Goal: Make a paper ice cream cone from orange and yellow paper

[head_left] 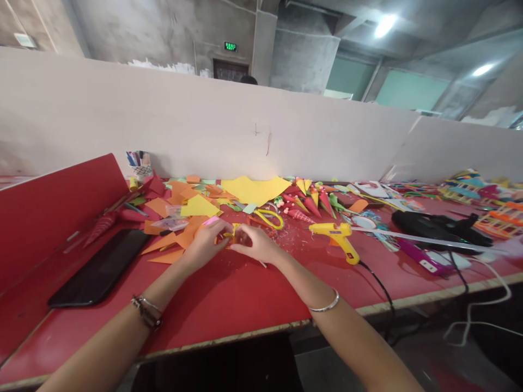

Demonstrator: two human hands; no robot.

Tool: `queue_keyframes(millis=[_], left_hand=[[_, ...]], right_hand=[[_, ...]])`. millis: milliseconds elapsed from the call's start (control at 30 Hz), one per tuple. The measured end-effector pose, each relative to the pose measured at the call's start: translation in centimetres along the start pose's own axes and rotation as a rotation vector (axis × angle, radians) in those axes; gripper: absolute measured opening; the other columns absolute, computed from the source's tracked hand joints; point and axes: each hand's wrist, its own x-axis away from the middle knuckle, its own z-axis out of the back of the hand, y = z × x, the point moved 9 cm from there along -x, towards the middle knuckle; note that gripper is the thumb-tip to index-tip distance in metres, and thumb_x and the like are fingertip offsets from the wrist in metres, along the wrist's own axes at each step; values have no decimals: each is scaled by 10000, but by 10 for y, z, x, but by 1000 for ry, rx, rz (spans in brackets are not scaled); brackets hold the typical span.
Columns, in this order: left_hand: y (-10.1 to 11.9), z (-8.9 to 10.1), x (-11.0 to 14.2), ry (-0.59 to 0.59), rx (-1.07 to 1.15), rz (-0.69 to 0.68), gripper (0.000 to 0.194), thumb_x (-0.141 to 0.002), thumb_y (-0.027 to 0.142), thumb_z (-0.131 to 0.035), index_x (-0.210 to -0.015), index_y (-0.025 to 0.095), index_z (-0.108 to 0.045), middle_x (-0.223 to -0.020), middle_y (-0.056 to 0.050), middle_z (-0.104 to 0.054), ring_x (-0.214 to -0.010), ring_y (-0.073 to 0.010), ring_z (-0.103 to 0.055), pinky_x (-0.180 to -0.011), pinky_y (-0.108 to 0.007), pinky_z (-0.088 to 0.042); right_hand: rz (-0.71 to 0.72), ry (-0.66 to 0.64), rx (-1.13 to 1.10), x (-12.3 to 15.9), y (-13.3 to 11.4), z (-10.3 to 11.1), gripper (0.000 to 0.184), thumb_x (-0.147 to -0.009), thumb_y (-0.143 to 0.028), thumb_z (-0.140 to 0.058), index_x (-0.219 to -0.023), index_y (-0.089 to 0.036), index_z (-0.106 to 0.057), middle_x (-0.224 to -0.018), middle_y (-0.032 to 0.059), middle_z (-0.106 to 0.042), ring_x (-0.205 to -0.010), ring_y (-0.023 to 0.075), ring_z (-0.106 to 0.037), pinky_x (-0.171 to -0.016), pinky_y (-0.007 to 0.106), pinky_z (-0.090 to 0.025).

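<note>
Both hands meet over the middle of the red table around a small yellow paper piece (234,234), which my fingers partly cover. My left hand (209,239) curls its fingers at the piece's left side. From the right, my right hand (257,245) pinches at the same piece with thumb and fingers. Just beyond the hands lie scissors with yellow handles (270,219). Orange paper pieces (180,247) spread beside my left hand. To the right of my right hand a yellow hot glue gun (335,238) rests on its side.
A black phone (102,267) lies at the left, near a red upright panel (61,212). Yellow paper (255,190) and red paper cones (312,208) line the back. A black bag (441,228), a purple device (425,257) and cables occupy the right. A pen cup (141,170) stands back left.
</note>
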Motion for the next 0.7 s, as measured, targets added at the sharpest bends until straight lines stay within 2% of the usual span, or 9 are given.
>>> queue_keyframes(millis=[167,400,700], left_hand=[[-3,1,1,54,40,34,143,-742,156,-472,-880,175,-503,-825,-26,-570,-706,-125,-543,-637,-238,-444],[0,5,0,101,83,9,71,-750,165,-469,-805,178,-511,-808,-23,-570,-715,-127,-548,-652,-246,-462],[1,9,1,128,215,55,130,-746,157,-445,-851,163,-522,-834,-33,-574,-737,-130,-559,-672,-258,-468]], right_hand=[[-11,63,-111,-1,2,1,165,-755,-342,-507,-817,-196,-462,-784,-2,-538,-693,123,-531,-631,258,-421],[-50,85,-312,-3,10,-4,175,-739,-327,-535,-829,-200,-455,-817,-1,-541,-753,129,-552,-689,277,-437],[-62,142,-375,-4,12,6,141,-735,-303,-531,-813,-196,-482,-796,-18,-512,-730,113,-522,-697,265,-427]])
